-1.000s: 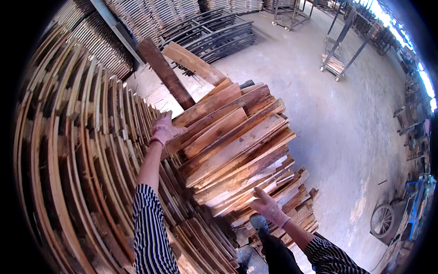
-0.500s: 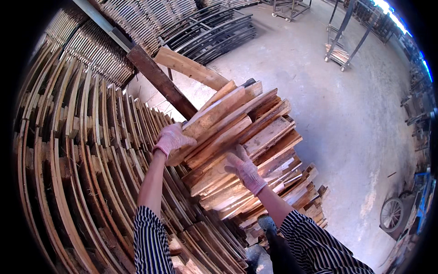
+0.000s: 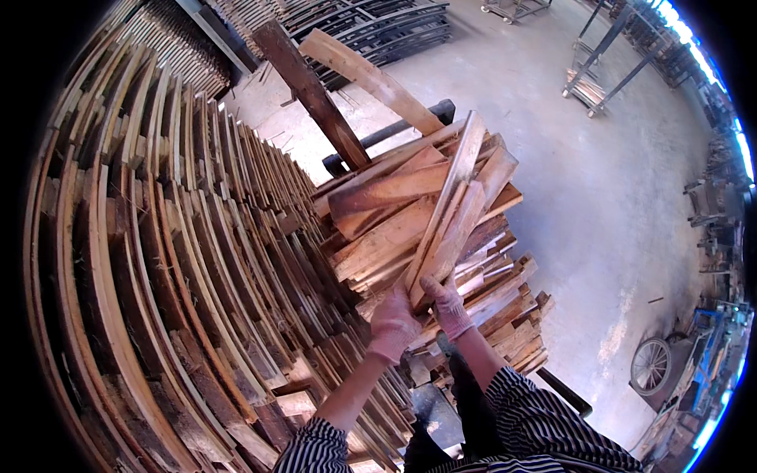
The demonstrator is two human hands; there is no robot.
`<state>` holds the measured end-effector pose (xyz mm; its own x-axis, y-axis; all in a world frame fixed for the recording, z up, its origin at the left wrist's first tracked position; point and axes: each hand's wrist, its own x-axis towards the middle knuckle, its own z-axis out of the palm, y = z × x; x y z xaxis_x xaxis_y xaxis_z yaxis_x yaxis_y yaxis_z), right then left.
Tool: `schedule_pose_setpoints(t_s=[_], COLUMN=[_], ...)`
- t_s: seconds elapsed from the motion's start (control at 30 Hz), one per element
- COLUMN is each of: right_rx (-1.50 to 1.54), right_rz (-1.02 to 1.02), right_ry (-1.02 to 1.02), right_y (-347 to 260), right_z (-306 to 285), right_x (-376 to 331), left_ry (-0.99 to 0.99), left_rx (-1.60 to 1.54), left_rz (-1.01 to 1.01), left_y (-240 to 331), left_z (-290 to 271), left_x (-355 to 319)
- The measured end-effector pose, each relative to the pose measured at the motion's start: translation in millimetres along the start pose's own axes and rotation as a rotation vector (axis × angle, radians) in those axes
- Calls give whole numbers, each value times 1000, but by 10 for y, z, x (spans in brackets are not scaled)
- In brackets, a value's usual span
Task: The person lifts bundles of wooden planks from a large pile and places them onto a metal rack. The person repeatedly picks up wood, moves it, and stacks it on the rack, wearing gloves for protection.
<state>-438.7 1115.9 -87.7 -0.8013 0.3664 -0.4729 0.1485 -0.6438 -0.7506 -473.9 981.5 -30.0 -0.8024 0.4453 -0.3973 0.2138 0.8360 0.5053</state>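
Observation:
Both my hands wear pale pink work gloves. My left hand is closed on the near left end of a small bundle of wooden boards. Beside it, my right hand grips the same boards at their near right end, thumb on top. The boards lie side by side, pointing away from me and tilted to the right. Below and beyond them is a pile of loose boards, stacked crosswise. The fingers under the bundle are hidden.
Tall stacks of spaced boards fill the left side. A dark upright timber and a lighter plank rise behind the pile. Farther off stand a wheeled metal rack and, at right, a spoked wheel.
My hands have come together nearer my body, now holding several boards lifted from the top of the pile. The view has shifted, and the boards beneath show more.

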Motion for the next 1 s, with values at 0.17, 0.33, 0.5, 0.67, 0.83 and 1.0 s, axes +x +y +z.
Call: schedule_pose_setpoints(t_s=[0.17,0.33,0.5,0.67,0.83,1.0], right_rx=[26,-47,90,568,540,692], right_rz=[22,-13,98,222,275,262], right_ry=[-20,-7,-99,-191,-143,-133], right_y=[85,302,555,913,802,1033], right_z=[-152,-112,-422,-505,-298,-443], right_x=[81,191,250,449,183,98], left_ry=[466,341,216,162,69,64], left_rx=[289,493,255,57,301,-181], left_rz=[254,215,179,26,-34,35], left_y=[-424,-103,-193,-172,-383,-302], left_z=[-379,-1348,-1153,-436,-388,-201], left_x=[459,1434,1403,873,692,519])
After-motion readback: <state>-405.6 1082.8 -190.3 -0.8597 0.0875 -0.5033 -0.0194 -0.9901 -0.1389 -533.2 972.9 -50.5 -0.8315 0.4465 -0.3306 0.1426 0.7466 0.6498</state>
